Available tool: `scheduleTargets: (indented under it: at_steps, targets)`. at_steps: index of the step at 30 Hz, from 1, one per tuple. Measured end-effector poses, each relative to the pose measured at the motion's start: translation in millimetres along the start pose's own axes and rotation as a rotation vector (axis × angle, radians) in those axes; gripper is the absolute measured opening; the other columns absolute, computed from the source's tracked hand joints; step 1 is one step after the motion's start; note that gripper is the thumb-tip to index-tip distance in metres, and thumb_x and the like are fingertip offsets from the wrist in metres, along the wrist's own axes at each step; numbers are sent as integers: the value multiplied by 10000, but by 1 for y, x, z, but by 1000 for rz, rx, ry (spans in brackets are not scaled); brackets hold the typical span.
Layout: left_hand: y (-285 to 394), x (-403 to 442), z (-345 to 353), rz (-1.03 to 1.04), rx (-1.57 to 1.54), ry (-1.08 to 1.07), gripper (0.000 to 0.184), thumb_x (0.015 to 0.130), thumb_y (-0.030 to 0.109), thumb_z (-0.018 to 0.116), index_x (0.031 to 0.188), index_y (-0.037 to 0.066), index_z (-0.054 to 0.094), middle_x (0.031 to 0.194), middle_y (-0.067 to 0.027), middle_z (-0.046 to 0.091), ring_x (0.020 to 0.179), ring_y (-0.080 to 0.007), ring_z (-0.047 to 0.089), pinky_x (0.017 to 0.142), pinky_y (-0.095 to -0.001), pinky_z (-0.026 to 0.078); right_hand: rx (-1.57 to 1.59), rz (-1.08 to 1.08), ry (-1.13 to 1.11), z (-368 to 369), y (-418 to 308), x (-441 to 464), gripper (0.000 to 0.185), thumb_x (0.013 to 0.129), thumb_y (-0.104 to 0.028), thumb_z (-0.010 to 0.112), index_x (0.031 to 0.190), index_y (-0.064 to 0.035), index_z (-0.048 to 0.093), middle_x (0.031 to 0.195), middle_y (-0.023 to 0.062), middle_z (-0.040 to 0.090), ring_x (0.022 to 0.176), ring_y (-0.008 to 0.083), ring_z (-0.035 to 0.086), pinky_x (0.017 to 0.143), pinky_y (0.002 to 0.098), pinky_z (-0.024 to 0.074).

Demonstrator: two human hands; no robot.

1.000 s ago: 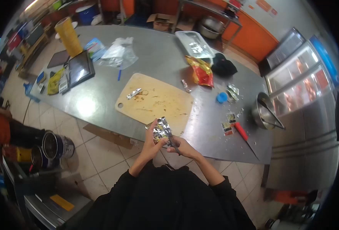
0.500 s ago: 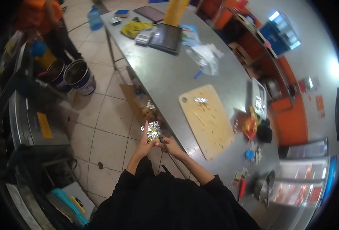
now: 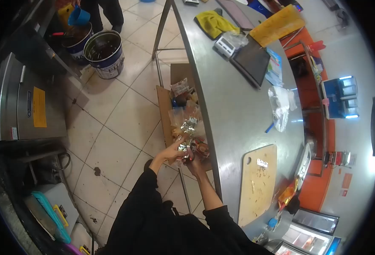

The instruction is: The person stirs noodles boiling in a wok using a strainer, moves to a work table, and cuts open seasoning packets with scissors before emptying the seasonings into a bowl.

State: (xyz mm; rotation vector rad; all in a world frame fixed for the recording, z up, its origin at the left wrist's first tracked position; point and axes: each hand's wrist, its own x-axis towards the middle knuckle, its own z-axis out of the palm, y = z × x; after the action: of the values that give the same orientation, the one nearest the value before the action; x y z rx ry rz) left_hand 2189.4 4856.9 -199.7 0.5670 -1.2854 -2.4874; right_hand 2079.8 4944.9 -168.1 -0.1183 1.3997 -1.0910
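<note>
Both my hands are low over an open cardboard box [image 3: 164, 114] of litter, beside the table's left edge. My left hand [image 3: 170, 151] has its fingers curled at a crumpled piece of foil [image 3: 182, 147]. Close against it, my right hand [image 3: 192, 163] is closed and in shade; what it holds is hidden. More crumpled foil [image 3: 190, 124] lies in the box just beyond my fingers, among clear plastic and wrappers.
The steel table [image 3: 225, 123] bears a cutting board [image 3: 258, 187] with a foil scrap, a plastic bag [image 3: 280, 106], a scale [image 3: 224, 46] and a yellow cloth [image 3: 215, 23]. Buckets [image 3: 106, 55] stand on the tiled floor near another person's legs [image 3: 111, 12]. A steel cabinet [image 3: 34, 102] is at left.
My hands have moved down to the box, taking the foil with them from beside the table edge. The dark tool seen earlier in my right hand is no longer discernible. My view has turned leftward.
</note>
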Motion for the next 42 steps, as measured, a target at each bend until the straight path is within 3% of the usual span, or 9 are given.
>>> scheduleTargets:
  at_steps: [11,17,20,23,25,29,32,34,42]
  targets:
    - [17,43,-18,-69,332,-216,865,615,128,613,1301,69,90,1333,-129,169,1239,-206,136,1001,-295,121,181,-146,188,-19,6,38,191,767,-173,544,941,-126,481,705,-24,439,544,93,441,474,212,386]
    - [14,41,-31,-152,181,-82,810,655,91,608,1303,102,121,1217,-63,349,1088,-179,370,881,-273,340,-721,-505,241,-18,0,23,292,726,-67,548,1004,-76,459,777,43,454,709,128,464,553,243,415]
    - [30,21,-26,-90,-327,47,807,710,139,603,1312,143,65,1165,-17,369,939,-124,449,763,-250,413,250,-99,227,-23,17,22,244,726,-103,565,944,-39,475,783,73,462,752,147,453,584,261,419]
    - [55,-2,-16,-30,-509,180,724,751,58,524,1312,151,76,1188,12,346,805,-86,473,646,-211,431,-319,-554,272,-9,12,6,215,759,-230,556,869,-58,490,762,67,460,706,153,456,593,284,430]
    - [63,-21,-17,-7,-551,109,701,763,77,505,1312,166,79,1192,25,343,768,-85,469,619,-207,426,623,56,132,-15,17,14,275,770,-336,533,812,-67,496,759,75,467,709,167,474,615,321,441]
    - [97,-54,4,60,-623,95,622,803,131,431,1311,204,81,1232,33,324,689,-95,460,547,-196,405,820,281,-105,-12,17,-1,294,767,-354,532,809,-65,502,687,61,462,668,168,488,616,322,446]
    - [134,-78,40,63,-591,288,600,802,85,391,1308,208,93,1231,-31,350,675,-83,468,554,-192,417,576,427,-26,-1,31,-15,310,759,-349,535,783,-42,495,673,65,501,658,175,516,612,302,444]
    - [153,-96,65,67,-504,296,603,803,77,388,1307,215,89,1238,-42,345,683,-89,475,556,-198,422,-739,69,17,11,21,-58,290,712,-315,570,778,-46,484,678,78,542,640,172,541,582,294,439]
    - [152,-134,186,37,-390,19,560,821,88,387,1292,233,120,1174,-60,411,788,-128,516,633,-268,467,-843,-389,365,-53,-34,-341,276,607,-260,614,755,-75,473,595,88,553,626,270,546,545,361,418]
